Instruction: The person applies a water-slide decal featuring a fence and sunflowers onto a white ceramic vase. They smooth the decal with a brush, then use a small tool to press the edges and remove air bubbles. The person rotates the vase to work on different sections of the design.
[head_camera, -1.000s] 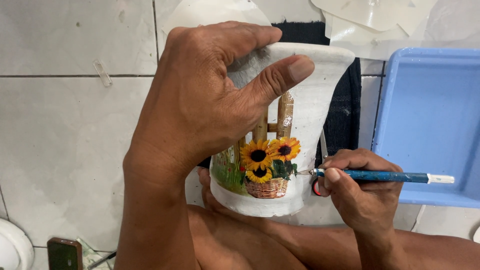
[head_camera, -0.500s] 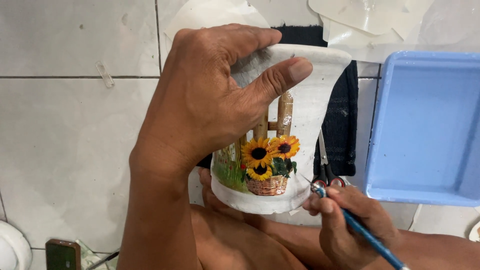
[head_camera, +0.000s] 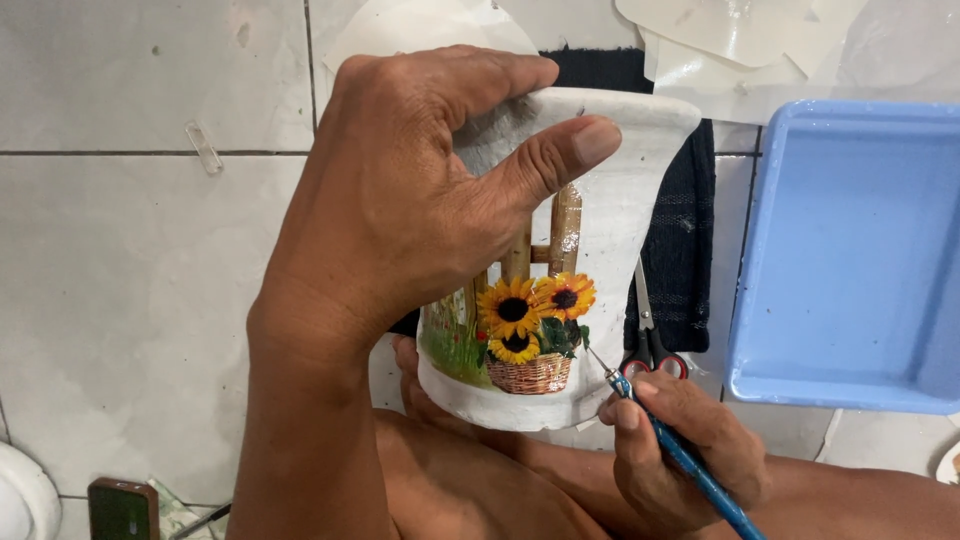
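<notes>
My left hand (head_camera: 400, 200) grips a white clay vase (head_camera: 620, 250) by its flared rim, thumb across the front, holding it upright above my bare legs. The vase carries a picture of sunflowers in a woven basket (head_camera: 530, 340) before a wooden fence. My right hand (head_camera: 680, 450) sits low at the right of the vase and holds a thin blue paintbrush (head_camera: 690, 465). Its fine tip touches the vase just right of the flowers.
A light blue plastic tray (head_camera: 850, 260) lies on the white tiled floor (head_camera: 130, 280) at right. Red-handled scissors (head_camera: 648, 345) rest on a dark cloth (head_camera: 685, 240) behind the vase. White plastic sheets lie at the top. A dark phone (head_camera: 122, 508) and a white dish edge (head_camera: 20, 500) sit at bottom left.
My right hand turned the brush from lying level and pointing right to pointing up-left, and brought its tip onto the vase beside the sunflowers. The left hand and vase stayed put.
</notes>
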